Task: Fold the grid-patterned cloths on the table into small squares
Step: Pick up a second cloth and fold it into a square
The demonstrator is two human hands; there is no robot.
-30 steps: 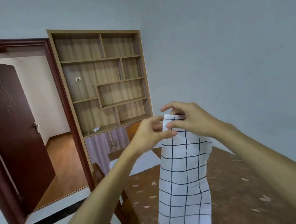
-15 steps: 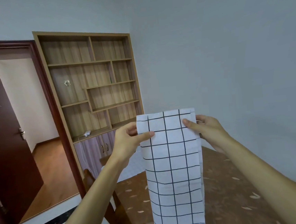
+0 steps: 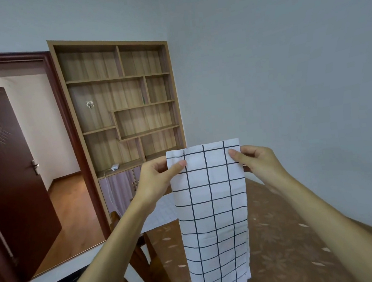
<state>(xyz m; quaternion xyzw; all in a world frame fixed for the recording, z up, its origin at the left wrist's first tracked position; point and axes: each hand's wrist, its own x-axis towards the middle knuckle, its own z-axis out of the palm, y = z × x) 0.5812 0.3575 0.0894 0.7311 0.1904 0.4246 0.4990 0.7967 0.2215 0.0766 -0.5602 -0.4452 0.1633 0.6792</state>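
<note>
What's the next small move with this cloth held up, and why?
Probably lower the top edge toward the table and bring it down to the bottom edge, halving the length. The grid cloth hangs as a long narrow strip, the left hand and right hand each pinching a top corner, so it is not yet square.

A wooden shelf unit (image 3: pixel 120 101) stands against the wall, next to an open dark door (image 3: pixel 9 180). A white adapter (image 3: pixel 115 167) lies on its ledge above the cabinet doors (image 3: pixel 117 193). A wooden chair (image 3: pixel 157 275) stands nearer.
</note>
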